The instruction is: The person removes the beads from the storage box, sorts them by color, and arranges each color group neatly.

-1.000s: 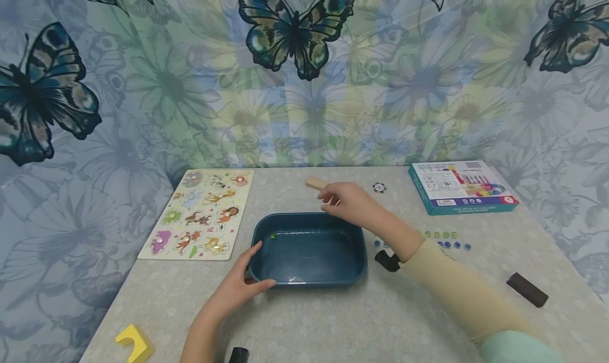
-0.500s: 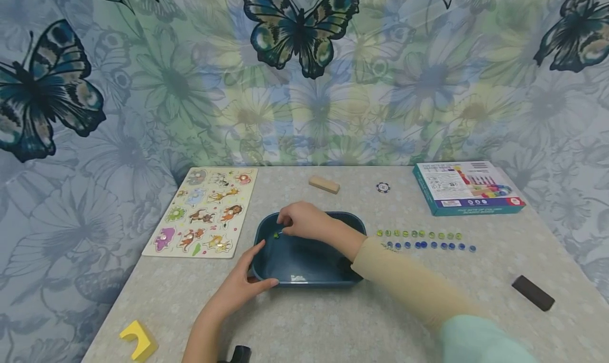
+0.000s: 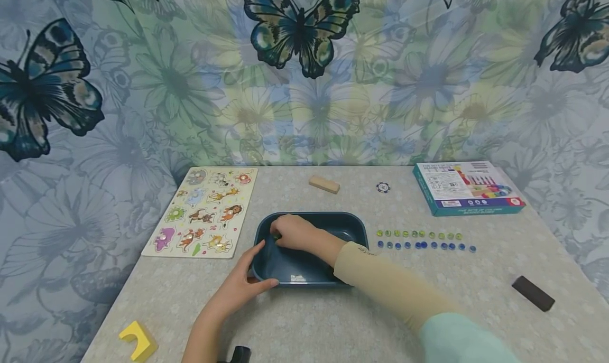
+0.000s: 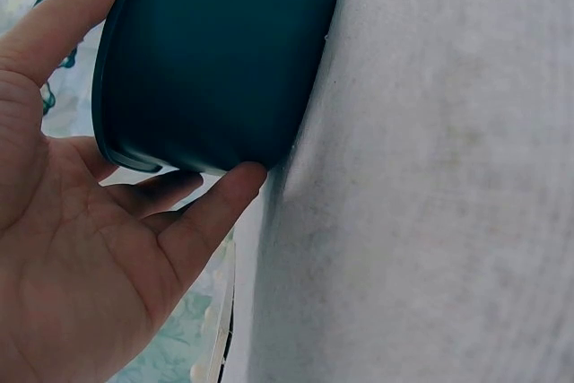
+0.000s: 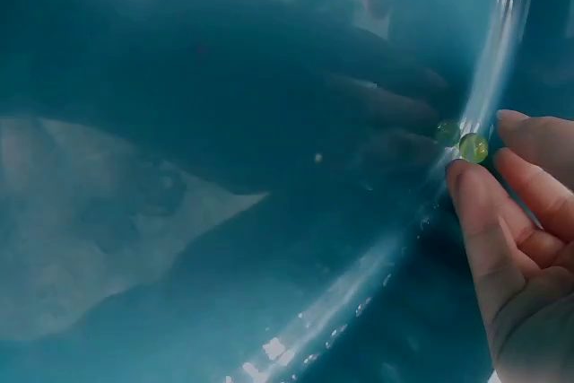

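A dark blue tub [image 3: 309, 276] stands in the middle of the table. My left hand [image 3: 240, 278] grips its left end, the thumb at the near rim. In the left wrist view, fingers [image 4: 215, 213] press against the tub's outer wall. My right hand [image 3: 297, 233] reaches down inside the tub at its far left. There, a green glass marble [image 5: 473, 147] lies by the curved edge of the floor. The right thumb and fingertips are bent close around that marble, with a small gap visible on the finger side. Whether the thumb touches it is hard to tell.
Right of the tub lie a row of green marbles [image 3: 414, 234] and a row of blue marbles [image 3: 433, 245]. Around them are a boxed toy [image 3: 468, 188], chip [image 3: 383, 187], wooden block [image 3: 324, 184], animal puzzle board [image 3: 202, 212], black block [image 3: 533, 293] and yellow arch block [image 3: 139, 342].
My right hand has swung left from over the tub's far rim and lowered into its far left, to the green marble. The left hand keeps its hold on the tub.
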Demonstrator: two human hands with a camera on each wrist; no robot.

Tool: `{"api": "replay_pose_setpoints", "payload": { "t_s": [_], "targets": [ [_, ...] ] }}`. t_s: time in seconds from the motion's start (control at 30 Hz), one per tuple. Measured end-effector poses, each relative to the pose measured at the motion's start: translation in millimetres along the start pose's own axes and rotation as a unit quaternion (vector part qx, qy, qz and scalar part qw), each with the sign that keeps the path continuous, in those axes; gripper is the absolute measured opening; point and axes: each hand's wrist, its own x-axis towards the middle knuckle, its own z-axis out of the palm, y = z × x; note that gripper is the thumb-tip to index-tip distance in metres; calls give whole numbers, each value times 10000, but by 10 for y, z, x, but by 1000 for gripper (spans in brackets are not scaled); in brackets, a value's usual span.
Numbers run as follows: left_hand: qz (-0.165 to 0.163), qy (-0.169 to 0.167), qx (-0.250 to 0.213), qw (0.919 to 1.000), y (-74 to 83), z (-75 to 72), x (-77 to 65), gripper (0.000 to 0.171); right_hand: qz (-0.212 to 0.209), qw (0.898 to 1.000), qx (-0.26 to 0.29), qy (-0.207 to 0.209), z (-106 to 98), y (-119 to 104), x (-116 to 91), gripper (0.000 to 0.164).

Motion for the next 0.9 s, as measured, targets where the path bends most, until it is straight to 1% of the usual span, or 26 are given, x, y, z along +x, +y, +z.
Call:
{"api": "replay_pose_setpoints", "payload": {
  "t_s": [0.2, 0.4, 0.53, 0.73, 0.9],
  "targets": [
    [-25, -5, 85, 10000, -1, -4, 5, 88, -85, 9999, -122, 20, 42, -14, -4, 21],
    [-3, -13, 85, 10000, -16, 1, 9, 89, 49, 10000, -25, -64, 57, -9, 4, 10],
    [18, 2, 85, 10000, -16, 3, 7, 90, 43, 10000, -2, -30, 29, -4, -24, 10],
    [42, -4, 53, 10000, -20, 3, 12, 89, -211, 9996, 81, 163, -85, 43, -119, 11],
    [10, -23, 73, 10000, -21, 7, 21, 90, -333, 9980, 409, 342, -297, 139, -314, 14]
  ]
}}
